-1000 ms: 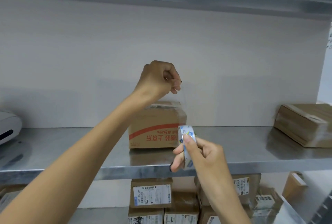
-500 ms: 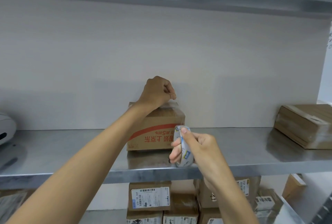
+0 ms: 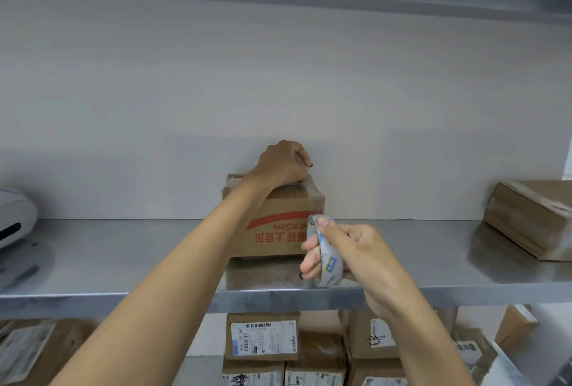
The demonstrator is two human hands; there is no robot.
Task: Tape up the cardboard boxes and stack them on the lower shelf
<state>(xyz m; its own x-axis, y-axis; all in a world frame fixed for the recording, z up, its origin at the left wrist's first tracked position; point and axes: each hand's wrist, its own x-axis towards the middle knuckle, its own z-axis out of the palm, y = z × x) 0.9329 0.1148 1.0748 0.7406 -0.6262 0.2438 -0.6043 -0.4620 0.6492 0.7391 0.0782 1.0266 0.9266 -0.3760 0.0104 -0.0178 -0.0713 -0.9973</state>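
Directly beneath left grip, cardboard box

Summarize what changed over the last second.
Left hand came down from above the box onto its top rear edge, bringing the pinched clear tape down over the lid. Right hand kept gripping the tape roll in front of the box, barely shifting. Box and shelf unchanged.
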